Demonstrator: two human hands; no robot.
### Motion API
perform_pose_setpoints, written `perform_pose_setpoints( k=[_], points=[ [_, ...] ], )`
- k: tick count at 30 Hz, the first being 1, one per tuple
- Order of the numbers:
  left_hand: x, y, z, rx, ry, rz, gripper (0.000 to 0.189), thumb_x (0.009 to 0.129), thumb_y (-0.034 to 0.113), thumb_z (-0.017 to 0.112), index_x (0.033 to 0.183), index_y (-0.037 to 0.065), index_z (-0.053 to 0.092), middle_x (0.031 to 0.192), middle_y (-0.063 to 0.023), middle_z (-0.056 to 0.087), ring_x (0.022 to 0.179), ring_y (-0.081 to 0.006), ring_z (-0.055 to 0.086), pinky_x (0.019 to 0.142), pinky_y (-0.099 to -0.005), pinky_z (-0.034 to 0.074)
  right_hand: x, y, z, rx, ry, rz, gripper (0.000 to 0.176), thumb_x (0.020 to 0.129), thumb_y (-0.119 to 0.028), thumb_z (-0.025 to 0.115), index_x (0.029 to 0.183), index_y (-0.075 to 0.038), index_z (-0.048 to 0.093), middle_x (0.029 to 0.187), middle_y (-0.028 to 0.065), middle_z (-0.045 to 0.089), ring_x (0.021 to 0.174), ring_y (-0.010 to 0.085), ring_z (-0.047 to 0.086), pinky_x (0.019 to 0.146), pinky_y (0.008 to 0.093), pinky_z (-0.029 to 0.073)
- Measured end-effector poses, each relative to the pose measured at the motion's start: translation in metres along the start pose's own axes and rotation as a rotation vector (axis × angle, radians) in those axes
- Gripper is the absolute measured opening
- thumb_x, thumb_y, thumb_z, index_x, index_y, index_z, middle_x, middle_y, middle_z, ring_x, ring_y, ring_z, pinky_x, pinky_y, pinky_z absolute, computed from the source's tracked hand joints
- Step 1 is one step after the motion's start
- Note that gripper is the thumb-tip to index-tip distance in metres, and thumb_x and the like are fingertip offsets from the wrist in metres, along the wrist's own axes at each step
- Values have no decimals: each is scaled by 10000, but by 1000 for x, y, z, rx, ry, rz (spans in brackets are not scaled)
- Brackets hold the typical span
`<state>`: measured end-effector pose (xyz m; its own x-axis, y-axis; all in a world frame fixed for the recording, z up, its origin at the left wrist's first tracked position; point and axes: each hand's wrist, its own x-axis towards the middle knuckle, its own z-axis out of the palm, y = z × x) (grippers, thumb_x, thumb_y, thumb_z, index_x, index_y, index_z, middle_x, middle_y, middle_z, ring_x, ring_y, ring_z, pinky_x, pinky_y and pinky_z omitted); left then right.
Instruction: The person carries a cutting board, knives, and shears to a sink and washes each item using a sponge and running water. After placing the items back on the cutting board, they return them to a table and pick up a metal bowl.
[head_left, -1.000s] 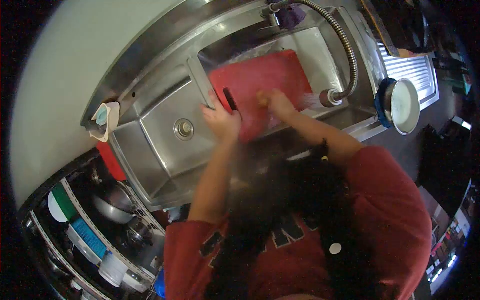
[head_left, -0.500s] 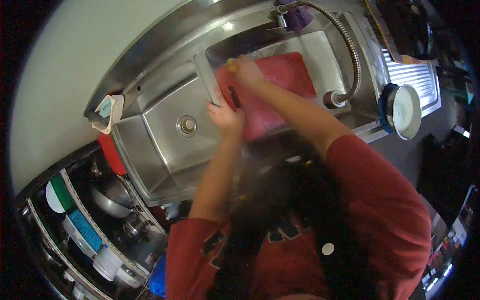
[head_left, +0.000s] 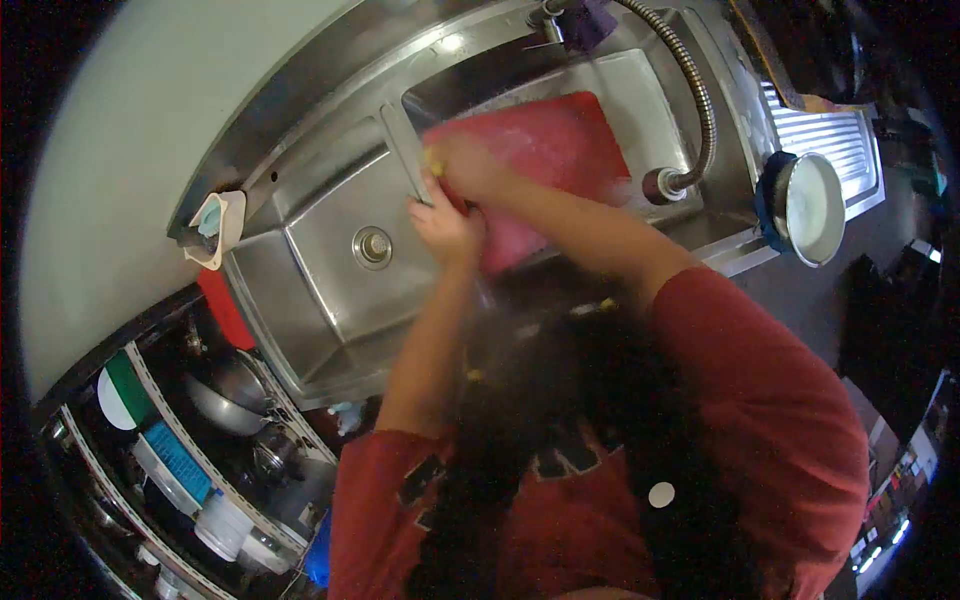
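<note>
A red cutting board point(head_left: 565, 135) lies at a slant in the right-hand basin, with whitish suds or wet streaks across it. My left hand point(head_left: 447, 230) grips its left end beside the divider, fingers curled at the edge. Over the board's left end, my right hand point(head_left: 472, 168) is closed on a yellow sponge point(head_left: 433, 160), mostly covered by the fingers and smeared by motion. The board's handle slot is largely hidden behind my hands.
A coiled metal spray hose point(head_left: 700, 90) arches over the right basin point(head_left: 650, 100). The left basin point(head_left: 330, 220) has a drain point(head_left: 374, 247). A caddy point(head_left: 228, 225) sits at the left corner, a metal bowl point(head_left: 812, 210) at the right, and dish shelves point(head_left: 180, 420) below left.
My right hand and the sponge have moved left and slightly down, to the board's left end near my left hand. My left hand keeps its grip; the view has shifted a little.
</note>
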<state>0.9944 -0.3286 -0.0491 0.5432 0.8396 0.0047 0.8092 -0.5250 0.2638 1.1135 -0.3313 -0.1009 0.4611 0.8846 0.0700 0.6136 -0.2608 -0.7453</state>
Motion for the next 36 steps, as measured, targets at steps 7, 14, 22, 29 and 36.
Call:
perform_pose_setpoints(
  k=[7,14,22,29,36],
  points=[
    [0,6,-4,9,-72,-79,1018,639,191,761,1469,195,171,1229,-320,376,1099,-472,440,968,-481,377,-33,54,21,6,-109,127,276,770,-166,567,1014,-60,638,1082,185,596,996,364,570,885,449,437],
    [-2,3,0,-34,48,31,948,643,190,742,1443,177,233,1253,-324,354,1103,-468,434,962,-468,377,-90,42,18,35,-93,-208,273,745,-131,571,998,-46,633,1051,168,600,980,363,563,899,451,419],
    [0,4,2,-52,-45,-51,953,621,166,703,1446,175,225,1281,-352,317,1163,-479,391,1001,-471,348,-153,-29,-9,127,-182,-47,215,707,-76,574,914,-53,624,1025,159,584,949,363,556,846,446,455],
    [2,8,3,-14,-58,-27,974,607,166,698,1452,178,214,1304,-372,293,1174,-484,384,1008,-472,339,-160,46,-12,-10,-311,74,166,766,-183,568,880,-94,649,784,125,619,765,328,605,731,437,486],
    [0,13,-1,38,-134,-76,982,622,159,684,1468,186,186,1302,-385,288,1110,-491,446,967,-463,379,-172,28,-2,91,-163,238,151,787,-157,521,881,-77,609,911,142,617,910,363,585,801,469,463]
  ],
)
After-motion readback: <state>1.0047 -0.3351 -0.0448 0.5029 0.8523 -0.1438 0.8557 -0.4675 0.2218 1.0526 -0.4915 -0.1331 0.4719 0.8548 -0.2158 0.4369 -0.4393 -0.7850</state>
